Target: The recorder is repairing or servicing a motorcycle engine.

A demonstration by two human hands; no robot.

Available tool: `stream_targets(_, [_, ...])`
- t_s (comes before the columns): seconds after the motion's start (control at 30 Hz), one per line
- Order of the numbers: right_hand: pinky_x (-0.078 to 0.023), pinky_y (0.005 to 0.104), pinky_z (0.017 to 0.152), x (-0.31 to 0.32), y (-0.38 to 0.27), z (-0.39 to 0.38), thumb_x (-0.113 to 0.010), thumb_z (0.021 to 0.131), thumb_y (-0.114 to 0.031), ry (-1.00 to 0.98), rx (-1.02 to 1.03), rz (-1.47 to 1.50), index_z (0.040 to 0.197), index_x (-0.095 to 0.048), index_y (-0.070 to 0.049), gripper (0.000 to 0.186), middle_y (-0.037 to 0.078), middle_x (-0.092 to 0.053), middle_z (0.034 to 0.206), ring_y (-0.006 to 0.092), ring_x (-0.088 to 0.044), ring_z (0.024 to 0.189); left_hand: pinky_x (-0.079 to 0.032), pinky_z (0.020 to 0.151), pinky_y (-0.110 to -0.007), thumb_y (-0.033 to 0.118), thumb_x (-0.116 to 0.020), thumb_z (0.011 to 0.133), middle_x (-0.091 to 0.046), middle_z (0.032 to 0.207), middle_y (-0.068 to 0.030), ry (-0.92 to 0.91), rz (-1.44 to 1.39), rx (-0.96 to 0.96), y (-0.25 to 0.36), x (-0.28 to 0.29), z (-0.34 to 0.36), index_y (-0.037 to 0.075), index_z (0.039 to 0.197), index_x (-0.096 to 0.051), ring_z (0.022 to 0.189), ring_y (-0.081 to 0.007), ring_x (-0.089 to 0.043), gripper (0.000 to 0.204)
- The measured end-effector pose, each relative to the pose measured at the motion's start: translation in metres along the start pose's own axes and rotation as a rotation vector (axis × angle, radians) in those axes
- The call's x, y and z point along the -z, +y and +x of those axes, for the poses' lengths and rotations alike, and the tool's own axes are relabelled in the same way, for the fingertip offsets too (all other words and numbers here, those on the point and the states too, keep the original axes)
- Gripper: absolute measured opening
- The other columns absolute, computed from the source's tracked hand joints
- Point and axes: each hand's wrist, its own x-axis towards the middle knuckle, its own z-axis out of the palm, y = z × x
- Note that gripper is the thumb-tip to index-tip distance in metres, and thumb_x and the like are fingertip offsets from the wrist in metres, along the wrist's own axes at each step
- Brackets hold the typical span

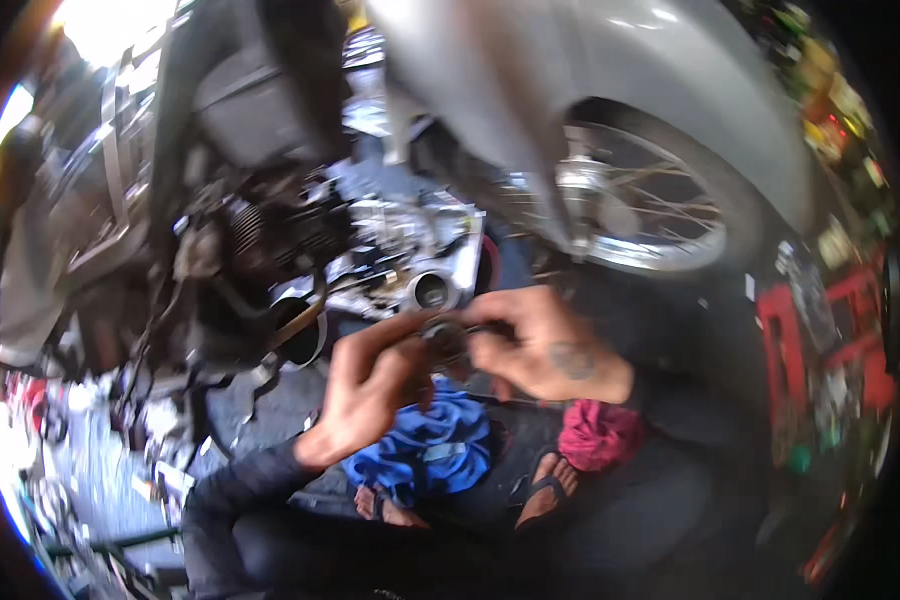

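Note:
In the middle of the view a small dark metal part (444,338) sits between my two hands, blurred. My left hand (372,385) has its fingers closed on the part from the left. My right hand (544,350), with a dark mark on its back, is closed at the part's right side on something slim and dark (482,330) that I cannot make out clearly. Just above them are a silver cylindrical piece (431,289) and a metal tray (465,240) of parts. A motorcycle's exposed engine (260,230) is at the upper left.
A pale fender (690,70) and spoked wheel (650,215) are at upper right. A blue cloth (422,450) and a red cloth (600,438) lie by my sandalled feet. A red tool case (782,345) is at the right. Scattered items lie at the far left.

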Motion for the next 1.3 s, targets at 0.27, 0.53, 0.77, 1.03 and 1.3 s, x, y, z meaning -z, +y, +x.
stream_targets(0.27, [-0.043, 0.0423, 0.05, -0.029, 0.057, 0.044, -0.059, 0.068, -0.013, -0.106, 0.441, -0.298, 0.064, -0.055, 0.009, 0.022, 0.025, -0.056, 0.059, 0.0319, -0.057, 0.052, -0.038, 0.045, -0.024, 0.025, -0.06, 0.086, -0.055, 0.061, -0.001, 0.014, 0.403, -0.108, -0.031, 0.057, 0.009, 0.001, 0.102, -0.056, 0.05, -0.009, -0.049, 0.029])
stream_targets(0.53, [-0.045, 0.0349, 0.041, 0.002, 0.02, -0.012, -0.064, 0.068, -0.015, -0.11, 0.257, -0.423, 0.06, -0.056, 0.01, 0.028, 0.02, -0.055, 0.051, 0.0238, -0.06, 0.045, -0.032, 0.042, -0.02, 0.026, -0.056, 0.093, -0.053, 0.059, -0.0003, -0.416, 0.315, 0.039, -0.02, 0.025, 0.014, 0.002, 0.107, -0.057, 0.046, -0.0067, -0.045, 0.028])
stream_targets(0.77, [-0.045, 0.033, 0.04, -0.009, 0.039, 0.009, -0.064, 0.067, -0.012, -0.156, 0.225, -0.434, 0.058, -0.056, 0.01, 0.025, 0.019, -0.057, 0.052, 0.0235, -0.062, 0.045, -0.033, 0.041, -0.02, 0.025, -0.054, 0.095, -0.061, 0.071, -0.0051, -0.359, 0.272, 0.027, -0.023, 0.023, 0.006, 0.0, 0.113, -0.054, 0.046, -0.0059, -0.045, 0.031])
stream_targets(1.03, [-0.048, 0.031, 0.038, -0.007, 0.037, 0.005, -0.061, 0.069, -0.007, -0.261, 0.153, -0.376, 0.059, -0.054, 0.011, 0.022, 0.017, -0.058, 0.053, 0.0224, -0.063, 0.045, -0.034, 0.042, -0.02, 0.025, -0.053, 0.095, -0.063, 0.077, -0.0075, -0.469, 0.271, 0.038, -0.018, 0.017, 0.004, 0.001, 0.116, -0.053, 0.046, -0.005, -0.045, 0.032])
stream_targets(1.3, [-0.047, 0.0296, 0.036, -0.006, 0.018, -0.004, -0.056, 0.074, -0.005, -0.242, 0.091, -0.261, 0.063, -0.052, 0.012, 0.021, 0.015, -0.057, 0.056, 0.0234, -0.063, 0.046, -0.034, 0.04, -0.02, 0.019, -0.052, 0.094, -0.062, 0.075, -0.006, -0.445, 0.093, 0.02, -0.022, 0.016, 0.003, 0.003, 0.105, -0.054, 0.045, -0.0055, -0.045, 0.019])
